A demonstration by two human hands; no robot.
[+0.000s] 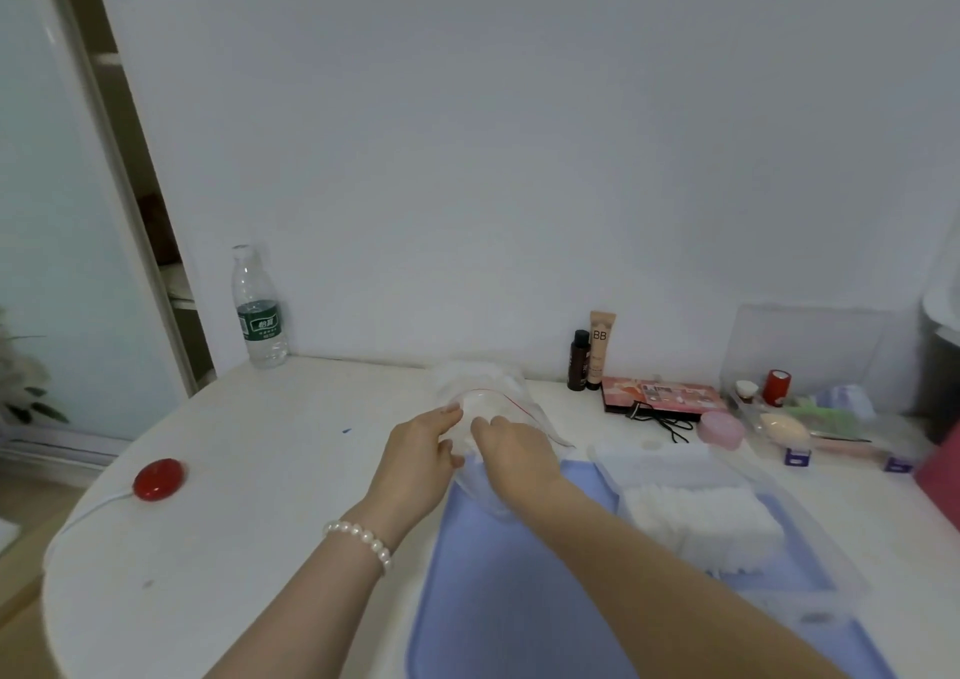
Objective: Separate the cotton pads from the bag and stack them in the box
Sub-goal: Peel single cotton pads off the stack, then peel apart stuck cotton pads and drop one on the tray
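A clear zip bag (488, 392) with a red seal line stands at the middle of the table, white cotton pads showing through it. My left hand (421, 455), with a pearl bracelet on its wrist, pinches the bag's left edge near the opening. My right hand (514, 452) has its fingers at the bag's mouth; whether they hold a pad is hidden. To the right, a clear plastic box (810, 538) holds a stack of white cotton pads (701, 522). The box rests on a blue mat (498, 600).
A water bottle (260, 309) stands at the back left by the wall. A red round button (158, 478) with a white cable lies at the left. Cosmetics crowd the back right: two tubes (592, 351), a palette (660, 395), a pink case (721, 429), a clear organiser (810, 408).
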